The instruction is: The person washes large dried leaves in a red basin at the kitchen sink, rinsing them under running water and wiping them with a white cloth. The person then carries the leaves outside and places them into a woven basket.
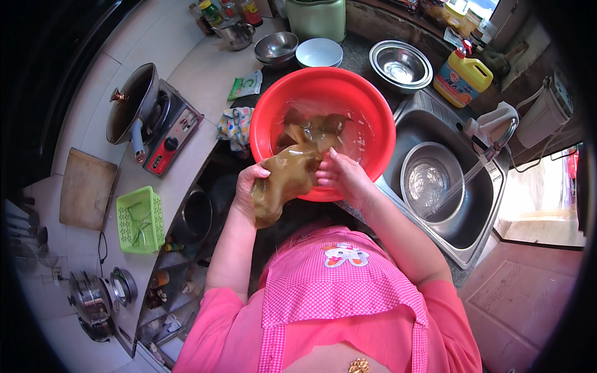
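Observation:
A wet, olive-brown sheet of what looks like kelp (285, 175) hangs over the near rim of a red plastic basin (373, 102). My left hand (247, 186) grips its left side, thumb on top. At its right edge is my right hand (343, 177), fingers bent and touching or very near the sheet; whether they pinch it is unclear. More brown-green pieces (322, 128) lie in water inside the basin, with small pale bits around them.
Water runs from a faucet (494, 144) into a metal bowl (431, 182) in the steel sink (480, 205) at right. A portable stove (175, 140) with a pan (133, 105), a green basket (140, 221) and a patterned cloth (235, 126) are at left. Bowls (319, 52) stand behind the basin.

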Tool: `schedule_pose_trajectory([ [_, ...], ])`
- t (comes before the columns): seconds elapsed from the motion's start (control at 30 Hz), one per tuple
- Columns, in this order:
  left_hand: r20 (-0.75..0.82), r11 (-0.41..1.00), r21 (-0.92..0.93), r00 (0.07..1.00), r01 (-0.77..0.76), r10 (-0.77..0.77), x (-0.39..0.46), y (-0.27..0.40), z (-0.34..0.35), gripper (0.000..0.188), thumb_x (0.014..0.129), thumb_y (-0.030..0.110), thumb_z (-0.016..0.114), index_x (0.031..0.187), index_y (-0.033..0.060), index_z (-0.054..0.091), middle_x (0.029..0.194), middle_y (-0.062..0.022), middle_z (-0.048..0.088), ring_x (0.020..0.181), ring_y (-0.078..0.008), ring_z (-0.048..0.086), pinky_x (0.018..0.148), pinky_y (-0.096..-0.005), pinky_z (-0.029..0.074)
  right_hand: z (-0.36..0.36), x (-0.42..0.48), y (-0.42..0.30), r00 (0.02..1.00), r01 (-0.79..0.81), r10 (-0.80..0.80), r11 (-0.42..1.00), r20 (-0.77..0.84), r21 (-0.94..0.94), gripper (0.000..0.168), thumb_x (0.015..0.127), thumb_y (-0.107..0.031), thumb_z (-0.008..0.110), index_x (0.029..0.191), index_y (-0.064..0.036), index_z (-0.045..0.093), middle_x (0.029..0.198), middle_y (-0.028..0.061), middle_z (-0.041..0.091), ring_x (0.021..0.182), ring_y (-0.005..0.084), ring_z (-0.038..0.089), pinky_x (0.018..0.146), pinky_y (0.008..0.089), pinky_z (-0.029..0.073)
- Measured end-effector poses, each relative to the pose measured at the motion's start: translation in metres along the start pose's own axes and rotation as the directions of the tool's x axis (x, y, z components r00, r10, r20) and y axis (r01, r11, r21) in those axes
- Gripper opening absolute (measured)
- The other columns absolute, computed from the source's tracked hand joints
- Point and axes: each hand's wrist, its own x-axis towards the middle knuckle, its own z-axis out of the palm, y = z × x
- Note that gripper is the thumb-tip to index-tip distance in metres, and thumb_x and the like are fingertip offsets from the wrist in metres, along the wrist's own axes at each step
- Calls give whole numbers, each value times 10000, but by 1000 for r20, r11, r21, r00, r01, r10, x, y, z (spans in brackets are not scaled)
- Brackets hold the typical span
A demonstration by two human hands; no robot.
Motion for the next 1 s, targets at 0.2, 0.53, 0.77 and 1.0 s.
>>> schedule_pose_trajectory([
  [0.2, 147, 990, 116, 984, 86, -103, 1, 1, -10, 491, 675, 136, 535, 1123, -64, 539, 1056, -182, 612, 934, -266, 615, 858, -342, 490, 43, -1, -21, 995, 5, -18, 991, 97, 131, 545, 881, -223, 591, 1314, -13, 335, 1095, 107, 602, 959, 207, 595, 846, 375, 484],
  [0.53, -75, 857, 457, 949, -239, 305, 51, 20, 2, 66, 837, 31, 598, 890, 63, 575, 930, -44, 634, 826, -121, 607, 763, -257, 491, 36, 16, -151, 916, 397, -381, 822, 124, -407, 231, 882, -174, 592, 1050, -15, 576, 867, 61, 661, 757, 120, 625, 678, 243, 508],
  [0.77, -129, 898, 360, 940, -252, 315, 64, 26, 9, 248, 888, 298, 575, 999, 77, 583, 1004, -61, 632, 885, -160, 609, 759, -295, 485, 53, 5, -152, 638, 652, -542, 1, 547, -759, 190, 873, -110, 580, 1031, -8, 608, 881, 89, 664, 807, 153, 641, 721, 271, 504],
  [1.0, -66, 999, -7, 997, -37, 37, 116, -30, -32, 264, 907, 199, 528, 1135, 66, 526, 1081, -84, 592, 961, -224, 592, 835, -371, 496, 29, -12, -42, 698, 448, -150, -672, 700, -590, 557, 708, -39, 596, 1244, -115, 467, 1044, 84, 563, 1022, 269, 524, 840, 396, 434],
])
